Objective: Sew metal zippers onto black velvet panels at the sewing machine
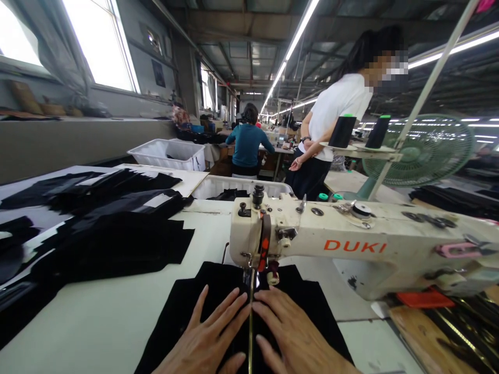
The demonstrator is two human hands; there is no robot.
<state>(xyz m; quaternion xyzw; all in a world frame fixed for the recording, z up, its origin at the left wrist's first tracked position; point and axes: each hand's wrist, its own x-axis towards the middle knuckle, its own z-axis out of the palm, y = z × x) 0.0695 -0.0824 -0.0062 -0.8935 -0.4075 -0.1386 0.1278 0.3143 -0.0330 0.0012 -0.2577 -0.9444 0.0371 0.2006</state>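
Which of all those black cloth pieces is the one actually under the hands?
The black cloth piece lying flat under the sewing machine needle, pressed by the left hand and right hand; the others lie stacked, untouched, to the left.

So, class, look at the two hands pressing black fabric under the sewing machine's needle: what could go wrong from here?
1. The left hand and right hand lie flat on the black fabric, fingers close to the needle area; a slip might bring one under it.
2. The hands press from either side of the seam line, so uneven pressure could skew the stitching.
3. The stacked black pieces lie close by and might get dragged along.
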